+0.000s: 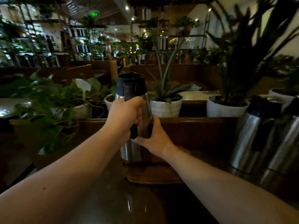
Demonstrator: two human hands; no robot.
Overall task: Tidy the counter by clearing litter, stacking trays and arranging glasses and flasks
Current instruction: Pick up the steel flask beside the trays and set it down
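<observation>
1. closest to me, two bare forearms reach out over the dark, glossy counter (113, 199), which throws back small glints of light.
2. toward the middle of the counter lies a wooden tray (153, 175), and the steel flask (130, 149) stands at or just above its far edge; whether its base touches down i cannot tell.
3. the left hand (124, 115) is wrapped tight around the flask's black handle, fingers fully curled.
4. the right hand (153, 136) is pressed against the lower right side of the body, closed partway round it as a support.
5. my guess: polished steel is slippery and a full flask would be heavy and top-loaded, so handle plus a low steadying palm looks the sound hold; the black lid (131, 82) looks a poor place to lift from.
6. near the right edge stand two more flasks (262, 138), close together.
7. behind the far edge, white plant pots (166, 108) sit on a raised ledge, leaves near the lid.
</observation>
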